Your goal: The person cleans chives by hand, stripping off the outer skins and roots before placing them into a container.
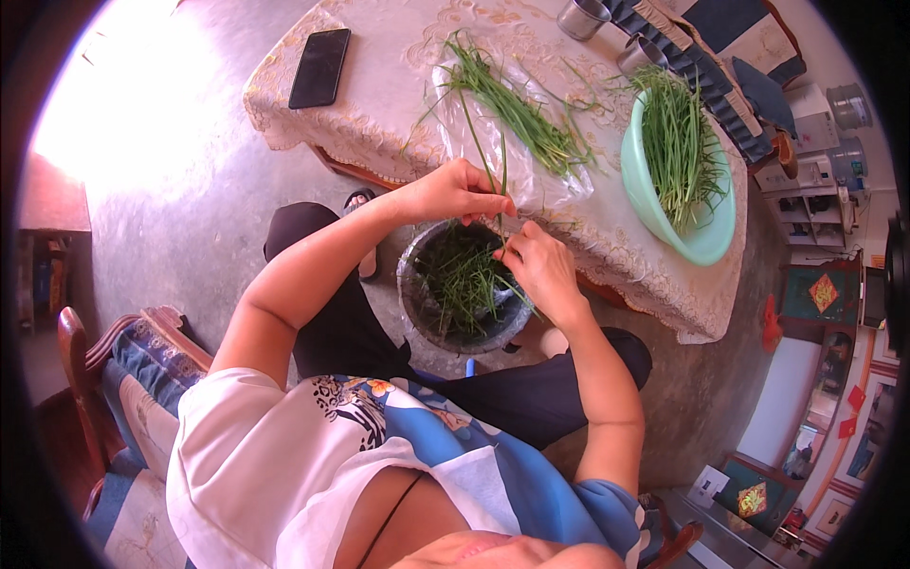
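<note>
A few long green chive stalks point(503, 168) are pinched in my left hand point(466, 193), their tips pointing up towards the table. My right hand point(544, 269) grips the lower end of the same stalks, just below and right of the left. Beneath both hands, a dark bucket point(410, 302) on the floor between my legs holds loose green trimmings point(462, 284). A bunch of chives point(515, 107) lies on a clear plastic bag point(462, 135) at the table's near side. More chives point(675, 153) are heaped in a pale green basin point(654, 206) to the right.
The table has a patterned cloth point(384, 92). On it are a black phone point(320, 69) at the left and two metal cups, one point(583, 19) at the back. A cushioned wooden chair point(138, 384) stands at my left; a sandalled foot point(366, 263) is beside the bucket.
</note>
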Demonstrator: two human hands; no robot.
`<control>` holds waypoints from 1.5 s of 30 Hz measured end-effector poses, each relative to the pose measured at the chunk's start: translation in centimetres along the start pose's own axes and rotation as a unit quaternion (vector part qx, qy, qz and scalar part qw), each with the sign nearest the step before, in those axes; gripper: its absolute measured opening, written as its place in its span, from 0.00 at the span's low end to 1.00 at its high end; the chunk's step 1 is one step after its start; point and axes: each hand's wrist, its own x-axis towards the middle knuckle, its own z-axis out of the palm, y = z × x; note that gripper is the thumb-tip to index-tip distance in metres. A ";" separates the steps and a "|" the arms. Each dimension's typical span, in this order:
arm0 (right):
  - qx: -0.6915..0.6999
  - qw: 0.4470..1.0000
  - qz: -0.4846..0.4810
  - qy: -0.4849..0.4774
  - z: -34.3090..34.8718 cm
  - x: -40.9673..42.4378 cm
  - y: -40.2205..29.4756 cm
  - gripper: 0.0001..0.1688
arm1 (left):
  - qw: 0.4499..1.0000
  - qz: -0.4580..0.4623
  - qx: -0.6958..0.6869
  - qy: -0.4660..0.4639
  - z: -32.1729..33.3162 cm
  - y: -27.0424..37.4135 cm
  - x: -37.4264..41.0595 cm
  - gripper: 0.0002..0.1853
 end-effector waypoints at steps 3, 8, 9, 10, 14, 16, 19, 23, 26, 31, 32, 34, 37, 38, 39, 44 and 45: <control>-0.004 0.999 0.018 -0.026 0.6 0.3 0.9 0.09 | 1.000 -0.010 0.021 0.018 0.1 -0.4 0.6 0.12; 0.142 0.988 0.052 -0.019 -1.1 0.1 2.3 0.20 | 0.999 0.032 0.017 0.031 0.3 -0.3 0.1 0.12; 0.198 0.976 0.088 -0.039 -1.8 0.3 2.4 0.19 | 1.000 0.017 0.015 0.017 0.1 -0.2 0.0 0.12; 0.252 0.958 0.122 -0.058 -2.4 0.5 2.6 0.18 | 1.000 0.002 0.013 0.003 0.1 0.0 0.0 0.12; 0.341 0.917 0.163 -0.129 -3.8 0.4 1.8 0.15 | 0.997 0.002 -0.073 -0.004 0.4 0.5 -0.1 0.13; 0.339 0.907 0.177 -0.176 -4.0 0.4 1.9 0.16 | 0.995 -0.013 -0.099 0.004 0.4 0.7 -0.1 0.13; 0.337 0.909 0.143 -0.199 -3.3 0.4 2.2 0.21 | 0.994 -0.018 -0.106 0.022 0.2 0.6 -0.2 0.13; -0.061 0.989 0.013 -0.134 4.2 -1.3 3.2 0.43 | 0.995 -0.013 -0.102 0.019 0.4 0.2 0.4 0.14; -0.103 0.988 0.052 -0.100 7.2 -1.2 4.1 0.34 | 0.995 0.008 -0.099 0.011 0.3 -0.2 0.3 0.14; -0.031 0.998 0.032 -0.040 7.9 -0.5 4.5 0.15 | 0.994 -0.002 -0.108 0.015 -0.1 0.0 -0.3 0.15; -0.017 0.998 0.027 -0.062 8.4 -0.6 5.0 0.14 | 0.994 -0.003 -0.107 0.017 -0.1 0.1 -0.3 0.15; 0.015 0.994 0.014 -0.107 8.9 -0.3 5.0 0.13 | 0.995 0.001 -0.099 0.012 -0.2 0.0 -0.2 0.15; 0.061 0.992 0.042 -0.107 8.7 -0.3 4.8 0.11 | 0.996 0.003 -0.088 0.006 -0.2 0.1 -0.3 0.15; 0.064 0.992 0.030 -0.107 8.8 -0.3 4.9 0.10 | 0.996 0.003 -0.085 0.003 -0.2 0.1 -0.4 0.14; 0.066 0.992 0.019 -0.107 8.7 -0.4 5.0 0.08 | 0.996 0.005 -0.086 0.003 -0.1 0.1 -0.4 0.14; 0.093 0.986 0.023 -0.137 9.0 -1.1 7.8 0.08 | 0.997 0.012 -0.082 -0.008 0.2 0.3 0.0 0.14; 0.127 0.977 0.071 -0.154 7.7 -0.8 7.1 0.08 | 0.996 0.011 -0.085 -0.004 0.1 0.1 -0.3 0.14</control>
